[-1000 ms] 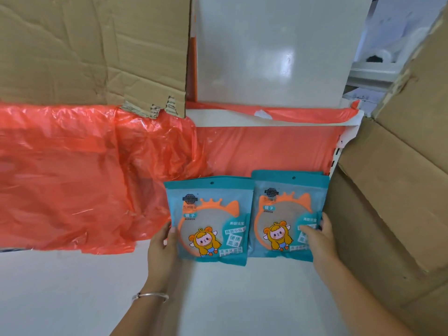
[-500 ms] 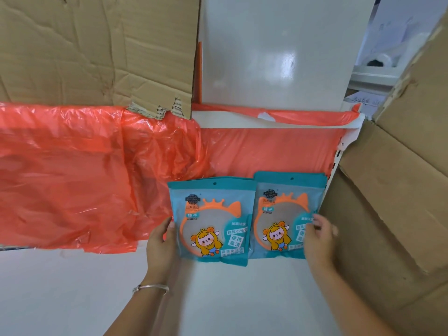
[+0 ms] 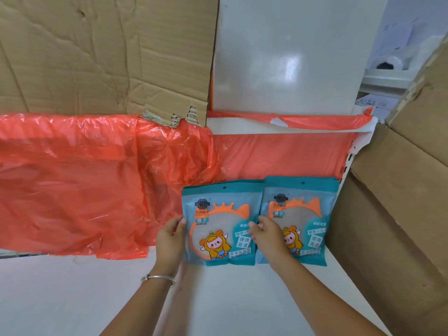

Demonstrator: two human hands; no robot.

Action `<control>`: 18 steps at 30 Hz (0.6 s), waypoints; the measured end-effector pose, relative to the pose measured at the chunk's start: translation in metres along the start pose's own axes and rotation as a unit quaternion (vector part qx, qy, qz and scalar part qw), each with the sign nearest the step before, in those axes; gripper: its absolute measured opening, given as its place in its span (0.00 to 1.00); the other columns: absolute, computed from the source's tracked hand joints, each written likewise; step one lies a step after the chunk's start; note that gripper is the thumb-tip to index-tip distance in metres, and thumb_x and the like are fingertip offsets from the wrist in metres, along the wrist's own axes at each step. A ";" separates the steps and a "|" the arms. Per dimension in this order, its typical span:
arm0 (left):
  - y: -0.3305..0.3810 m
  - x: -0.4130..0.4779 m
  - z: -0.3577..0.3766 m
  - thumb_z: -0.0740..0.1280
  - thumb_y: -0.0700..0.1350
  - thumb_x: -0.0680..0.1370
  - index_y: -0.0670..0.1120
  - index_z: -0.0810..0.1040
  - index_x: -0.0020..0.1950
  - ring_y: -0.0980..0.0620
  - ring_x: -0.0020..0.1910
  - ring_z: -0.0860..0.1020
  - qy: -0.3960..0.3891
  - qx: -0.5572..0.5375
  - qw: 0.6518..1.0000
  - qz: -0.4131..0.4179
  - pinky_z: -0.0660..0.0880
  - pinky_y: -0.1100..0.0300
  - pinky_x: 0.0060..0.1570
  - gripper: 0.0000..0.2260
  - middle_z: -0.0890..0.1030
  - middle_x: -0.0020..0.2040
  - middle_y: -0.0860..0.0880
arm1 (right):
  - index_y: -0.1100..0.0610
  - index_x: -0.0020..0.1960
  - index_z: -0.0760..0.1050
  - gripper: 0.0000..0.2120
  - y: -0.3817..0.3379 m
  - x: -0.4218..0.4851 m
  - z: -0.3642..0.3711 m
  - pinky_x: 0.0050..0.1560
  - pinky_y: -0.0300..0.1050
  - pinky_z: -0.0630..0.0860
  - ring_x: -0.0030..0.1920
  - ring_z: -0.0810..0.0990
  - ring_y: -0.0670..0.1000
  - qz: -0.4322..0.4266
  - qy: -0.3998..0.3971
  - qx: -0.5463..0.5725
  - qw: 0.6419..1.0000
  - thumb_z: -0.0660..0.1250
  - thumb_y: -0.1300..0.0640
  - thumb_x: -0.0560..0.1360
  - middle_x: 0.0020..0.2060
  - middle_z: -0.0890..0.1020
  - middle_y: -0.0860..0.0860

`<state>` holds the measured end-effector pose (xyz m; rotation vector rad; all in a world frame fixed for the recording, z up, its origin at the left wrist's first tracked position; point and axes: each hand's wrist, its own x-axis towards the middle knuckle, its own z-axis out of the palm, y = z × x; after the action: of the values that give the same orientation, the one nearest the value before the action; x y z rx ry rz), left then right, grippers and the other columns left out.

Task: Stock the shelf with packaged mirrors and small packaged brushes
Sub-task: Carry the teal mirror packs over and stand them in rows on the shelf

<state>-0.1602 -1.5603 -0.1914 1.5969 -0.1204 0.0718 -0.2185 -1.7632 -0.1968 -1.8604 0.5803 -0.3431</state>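
Note:
Two stacks of teal packaged mirrors stand upright side by side on the white shelf [image 3: 72,299], leaning on the orange plastic behind. My left hand [image 3: 171,238] holds the left edge of the left mirror stack [image 3: 218,226], thumb on its front. My right hand [image 3: 266,235] grips that stack's right edge, where it overlaps the right mirror stack [image 3: 308,214]. The right stack sits against the shelf's right upright. No brushes are in view.
Orange plastic sheeting [image 3: 72,180] drapes over the shelf's back and left part. Torn cardboard [image 3: 104,52] hangs above it. A large cardboard box [image 3: 400,202] stands right of the shelf. A white back panel [image 3: 291,54] rises above.
My right hand left the right edge of the right stack and moved left onto the right edge of the left stack. My left hand stayed on the left edge.

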 end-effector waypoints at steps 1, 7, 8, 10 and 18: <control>0.001 0.000 0.000 0.59 0.38 0.80 0.45 0.79 0.43 0.52 0.40 0.75 0.003 -0.005 1.000 -0.002 0.72 0.60 0.40 0.10 0.80 0.41 0.47 | 0.64 0.52 0.73 0.09 0.000 -0.001 0.002 0.41 0.48 0.75 0.38 0.76 0.51 0.000 0.002 0.007 1.000 0.61 0.58 0.79 0.45 0.80 0.64; 0.001 0.004 -0.010 0.59 0.38 0.81 0.51 0.77 0.42 0.54 0.39 0.76 0.055 -0.019 0.998 -0.009 0.73 0.60 0.39 0.12 0.80 0.41 0.50 | 0.62 0.51 0.73 0.07 -0.006 -0.001 0.014 0.35 0.34 0.73 0.39 0.77 0.46 -0.034 -0.003 -0.005 0.999 0.59 0.59 0.80 0.43 0.80 0.58; -0.001 0.005 -0.011 0.59 0.39 0.81 0.51 0.77 0.41 0.53 0.39 0.75 0.058 -0.013 0.998 -0.009 0.73 0.60 0.39 0.12 0.80 0.41 0.50 | 0.62 0.51 0.73 0.07 -0.007 -0.001 0.015 0.36 0.35 0.74 0.40 0.78 0.47 -0.038 -0.006 -0.006 0.999 0.59 0.59 0.80 0.43 0.80 0.58; -0.003 0.005 -0.011 0.59 0.39 0.81 0.49 0.77 0.43 0.53 0.40 0.75 0.060 -0.004 0.998 -0.009 0.72 0.60 0.39 0.11 0.80 0.41 0.50 | 0.60 0.53 0.74 0.06 -0.006 0.000 0.015 0.38 0.36 0.75 0.42 0.78 0.49 -0.037 -0.010 -0.002 0.999 0.59 0.59 0.80 0.44 0.80 0.57; -0.006 -0.001 -0.011 0.57 0.43 0.82 0.45 0.75 0.63 0.50 0.57 0.76 0.060 0.005 0.998 -0.011 0.74 0.54 0.56 0.12 0.79 0.57 0.51 | 0.57 0.58 0.76 0.10 0.024 -0.011 -0.044 0.45 0.39 0.75 0.47 0.79 0.49 -0.058 0.085 0.035 0.994 0.63 0.61 0.78 0.49 0.80 0.53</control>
<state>-0.1602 -1.5486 -0.1976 1.5997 -0.0085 0.1501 -0.2549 -1.7989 -0.2034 -1.8122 0.5698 -0.5956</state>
